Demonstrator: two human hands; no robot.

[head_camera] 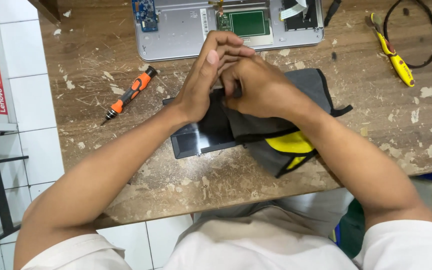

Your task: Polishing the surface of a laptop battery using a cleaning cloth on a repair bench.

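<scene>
Both hands meet in the mid of the frame, over a flat black panel [203,137] on the worn wood table [376,125]. Left hand [207,75] curls its fingers round sth small at the panel's top edge; can't tell what. Right hand [258,87] is clenched, pinching there too, resting on a grey and yellow cloth [286,145]. Orange screwdriver [131,92] lies left. Open silver laptop base [186,25] sits up top. Yellow tool [393,55] upper right.
</scene>
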